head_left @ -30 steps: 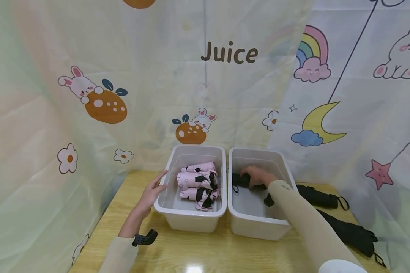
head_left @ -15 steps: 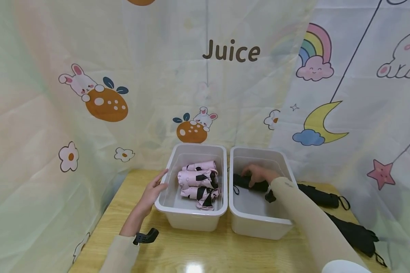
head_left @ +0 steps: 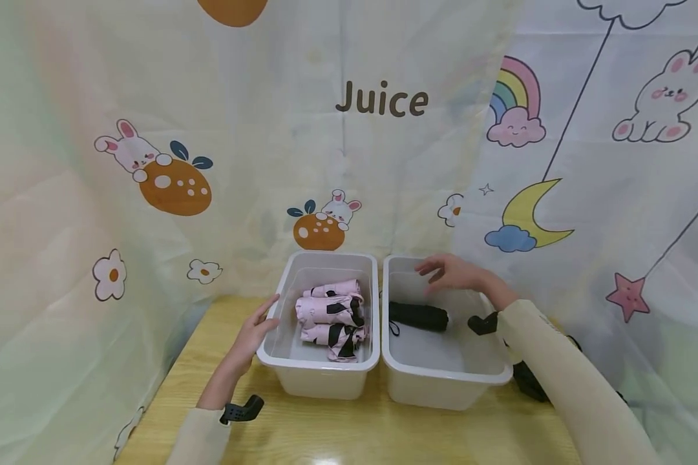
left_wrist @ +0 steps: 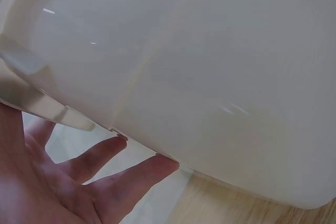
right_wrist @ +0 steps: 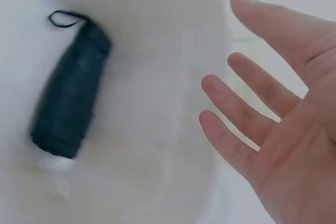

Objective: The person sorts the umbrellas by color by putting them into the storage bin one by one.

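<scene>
My left hand [head_left: 250,339] rests against the left side of the left bin [head_left: 331,367]; in the left wrist view its fingertips [left_wrist: 163,166] touch the bin's outer wall. In that bin lie several folded pink umbrellas [head_left: 328,310] with black patches. A folded black umbrella [head_left: 419,316] with a wrist loop lies on the floor of the right bin [head_left: 442,373]. My right hand [head_left: 456,274] hovers above the back of the right bin, fingers spread and holding nothing. In the right wrist view the black umbrella [right_wrist: 73,87] lies apart from the fingers.
Both bins stand side by side on a wooden table [head_left: 302,426]. To the right of the bins lies another black umbrella [head_left: 529,381], mostly hidden by my right sleeve [head_left: 570,374]. A printed curtain [head_left: 256,142] hangs behind the table.
My right hand has let go of the black umbrella and risen up and to the right, out of the bin. The umbrella stays on the bin floor. My left hand has kept its place.
</scene>
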A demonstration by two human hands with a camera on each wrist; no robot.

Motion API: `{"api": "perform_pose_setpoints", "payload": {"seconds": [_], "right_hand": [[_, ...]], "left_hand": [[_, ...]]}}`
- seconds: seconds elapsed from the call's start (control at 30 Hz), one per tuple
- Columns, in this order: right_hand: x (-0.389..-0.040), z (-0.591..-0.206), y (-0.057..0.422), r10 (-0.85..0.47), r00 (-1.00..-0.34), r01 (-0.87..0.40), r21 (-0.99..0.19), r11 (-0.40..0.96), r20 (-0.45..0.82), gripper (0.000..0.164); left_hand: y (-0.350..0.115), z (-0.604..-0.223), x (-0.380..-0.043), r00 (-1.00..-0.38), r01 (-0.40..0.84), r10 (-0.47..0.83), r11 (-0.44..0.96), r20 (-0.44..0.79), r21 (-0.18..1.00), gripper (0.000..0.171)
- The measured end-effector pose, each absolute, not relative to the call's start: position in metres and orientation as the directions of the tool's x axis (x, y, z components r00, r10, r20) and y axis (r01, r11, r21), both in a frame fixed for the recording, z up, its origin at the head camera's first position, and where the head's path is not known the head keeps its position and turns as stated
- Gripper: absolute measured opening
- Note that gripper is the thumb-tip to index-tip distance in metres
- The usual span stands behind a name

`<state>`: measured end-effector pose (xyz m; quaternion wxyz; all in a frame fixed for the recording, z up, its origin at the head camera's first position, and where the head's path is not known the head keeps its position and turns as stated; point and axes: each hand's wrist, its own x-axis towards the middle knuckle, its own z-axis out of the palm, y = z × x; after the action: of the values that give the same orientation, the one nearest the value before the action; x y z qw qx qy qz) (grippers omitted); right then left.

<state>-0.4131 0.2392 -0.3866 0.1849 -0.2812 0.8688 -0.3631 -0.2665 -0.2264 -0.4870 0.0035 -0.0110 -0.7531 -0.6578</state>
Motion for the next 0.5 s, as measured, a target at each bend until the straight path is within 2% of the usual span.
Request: {"api": "perform_pose_setpoints", "payload": {"seconds": [0.23,0.37,0.5], "right_hand": [[-0.363,-0.345,0.280,-0.576,-0.817,-0.428,-0.695,0.577,0.025,0.053],[-0.335,-0.351,0.319,-0.542,-0.836,-0.456,-0.651,0.607,0.081,0.050],[-0.309,-0.378,0.360,-0.522,-0.847,-0.457,-0.637,0.621,0.099,0.049]], "left_hand": [[-0.231,-0.487,-0.268,-1.000,0.005,0.015,0.140,0.002,0.990,0.057],[-0.230,-0.489,-0.270,-1.000,0.003,0.021,0.137,0.000,0.991,0.058],[-0.228,-0.489,-0.269,-0.999,0.009,0.033,0.150,0.004,0.989,0.058]]}}
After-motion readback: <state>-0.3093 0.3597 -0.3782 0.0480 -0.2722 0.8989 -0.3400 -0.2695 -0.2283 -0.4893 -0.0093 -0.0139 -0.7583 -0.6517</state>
